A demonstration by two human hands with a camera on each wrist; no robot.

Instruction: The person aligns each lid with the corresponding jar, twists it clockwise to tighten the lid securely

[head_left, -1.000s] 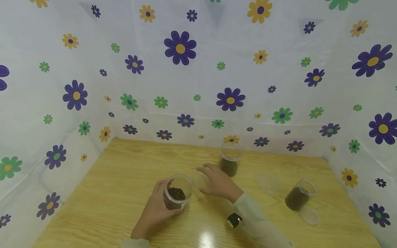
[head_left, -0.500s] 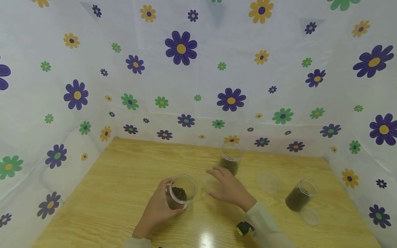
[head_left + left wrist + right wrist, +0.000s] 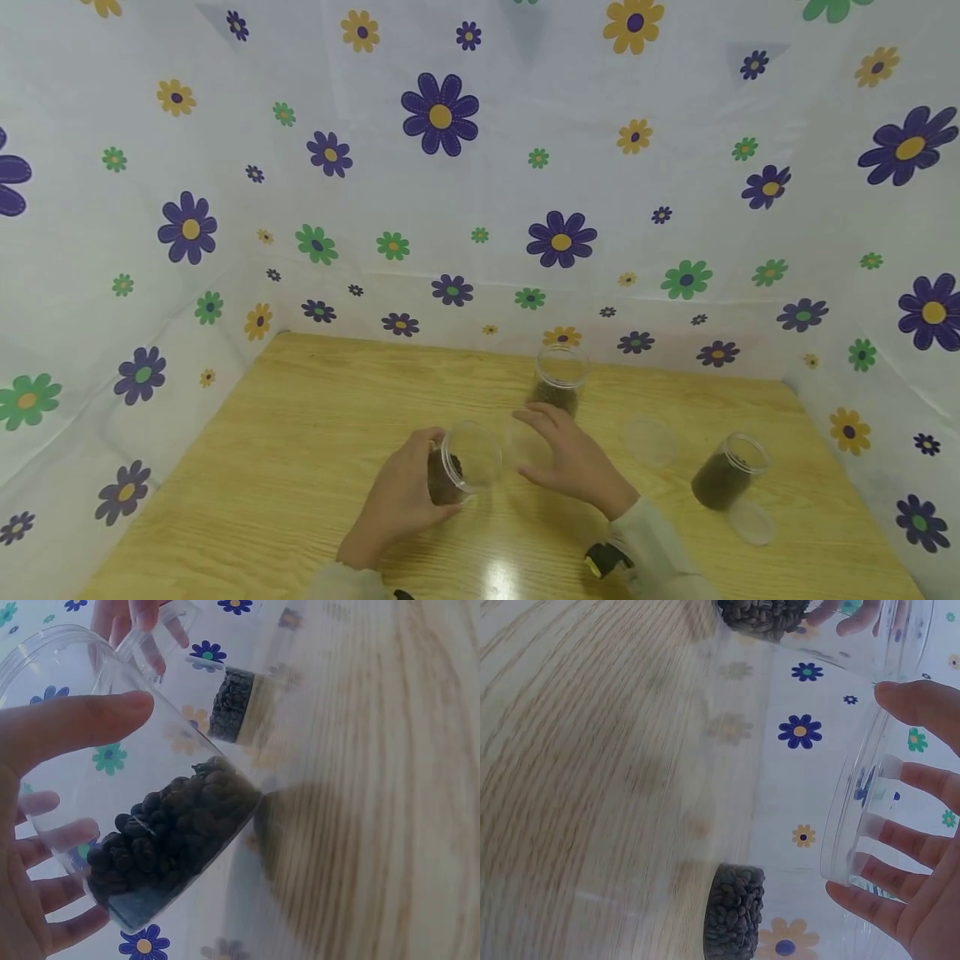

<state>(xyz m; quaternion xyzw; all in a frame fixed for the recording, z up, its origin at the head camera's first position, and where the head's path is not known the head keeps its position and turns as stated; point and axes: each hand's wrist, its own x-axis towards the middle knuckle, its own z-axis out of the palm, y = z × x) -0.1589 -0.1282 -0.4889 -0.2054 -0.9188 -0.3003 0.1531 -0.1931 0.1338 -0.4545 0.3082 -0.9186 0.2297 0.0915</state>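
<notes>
Left hand [image 3: 405, 490] and right hand [image 3: 573, 460], both bare, each had hold of something. With twelve o'clock at the table's far edge, the left curled thumb and fingers round the body of a clear jar [image 3: 444, 479], tipped so its mouth leaned toward three o'clock; dark beans [image 3: 172, 832] partly filled it. At that jar's three o'clock, just beside the mouth, the right gripped a clear lid [image 3: 845, 810] by its edge, thumb and fingers spread wide across it; whether lid and jar touched was unclear. The jar looked stiff, smooth and fairly light, likely slippery, with loose beans apt to slide when tilted, so the body below the rim seemed the best hold; the thin lid suited an edge grip. On the table [image 3: 330, 400], a second jar [image 3: 553, 398] stood at two o'clock and a third jar [image 3: 722, 482] farther off at three, with one loose lid [image 3: 649, 442] at its ten o'clock and another loose lid [image 3: 752, 525] at its five.
</notes>
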